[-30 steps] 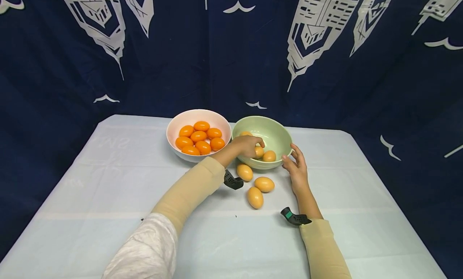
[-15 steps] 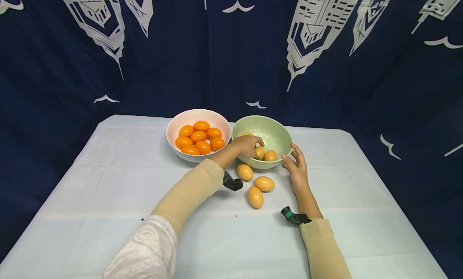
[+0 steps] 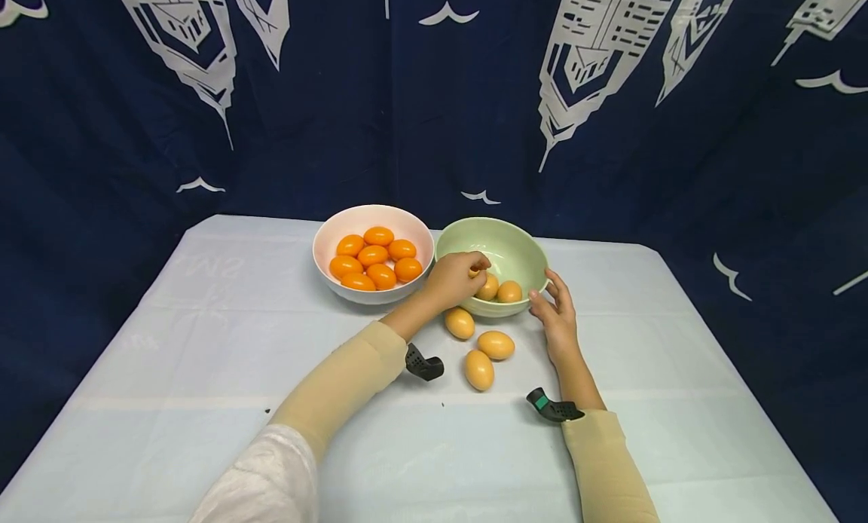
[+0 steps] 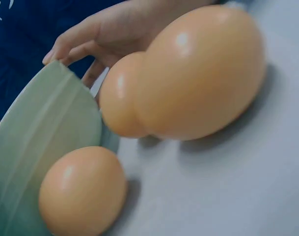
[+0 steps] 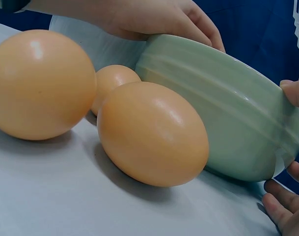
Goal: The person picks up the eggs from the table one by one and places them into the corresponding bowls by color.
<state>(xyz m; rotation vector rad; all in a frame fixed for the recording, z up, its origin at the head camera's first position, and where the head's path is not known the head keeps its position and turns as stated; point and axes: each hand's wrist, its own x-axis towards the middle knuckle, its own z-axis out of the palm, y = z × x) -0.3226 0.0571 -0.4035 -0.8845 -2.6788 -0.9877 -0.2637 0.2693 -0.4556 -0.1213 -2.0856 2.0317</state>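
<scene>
My left hand (image 3: 450, 283) is at the near left rim of the green bowl (image 3: 518, 248), fingers loosely bent over the inside. Just beyond its fingertips two light-brown eggs (image 3: 509, 292) lie in the bowl; a sliver of yellow-brown shows under the fingers. At the bowl's right side my right hand (image 3: 559, 323) holds it, thumb and fingers spread at the rim and wall. In the right wrist view the right fingers (image 5: 282, 204) reach low on the bowl's wall. Three more eggs (image 3: 496, 345) lie on the white cloth in front of the bowl.
A pink bowl (image 3: 325, 246) with several orange egg-shaped pieces (image 3: 373, 256) stands against the green bowl's left side. A white cloth (image 3: 224, 342) covers the table. Behind hangs a dark blue curtain (image 3: 339, 116) with white prints.
My left hand has drawn back a little toward the left from inside the green bowl, uncovering more of the egg under its fingertips. The right hand stays in place.
</scene>
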